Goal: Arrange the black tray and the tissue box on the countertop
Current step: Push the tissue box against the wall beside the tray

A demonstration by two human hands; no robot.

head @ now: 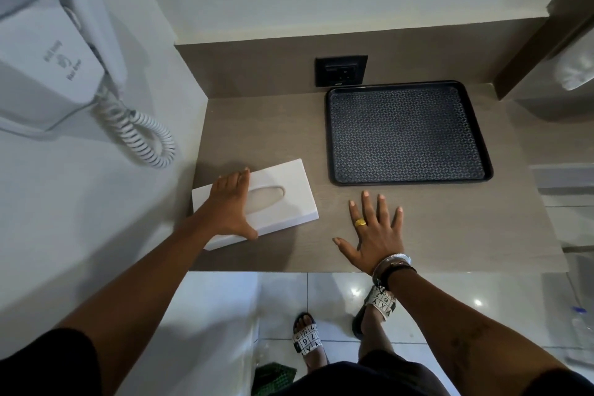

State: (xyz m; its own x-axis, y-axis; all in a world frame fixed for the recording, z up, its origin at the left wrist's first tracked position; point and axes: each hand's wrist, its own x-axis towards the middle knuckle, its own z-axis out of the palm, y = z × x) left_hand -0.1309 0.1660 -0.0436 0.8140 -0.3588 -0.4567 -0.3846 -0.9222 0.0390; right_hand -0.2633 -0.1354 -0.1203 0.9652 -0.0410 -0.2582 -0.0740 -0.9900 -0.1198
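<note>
A white tissue box (pixel 283 199) lies at an angle on the left front of the grey-brown countertop (pixel 263 132). My left hand (pixel 229 206) lies across its left half, fingers over the far edge and thumb on the near side, gripping it. The black tray (pixel 408 133), with a patterned floor, lies flat at the back right, close to the wall. My right hand (pixel 376 231) is spread flat over the countertop in front of the tray, apart from it, holding nothing. It wears a gold ring and bracelets.
A white wall-mounted hair dryer (pixel 54 64) with a coiled cord (pixel 144 135) hangs on the left wall beside the counter. A black socket plate (pixel 340 71) sits on the back wall above the tray. The counter's front edge runs above a tiled floor and my sandalled feet.
</note>
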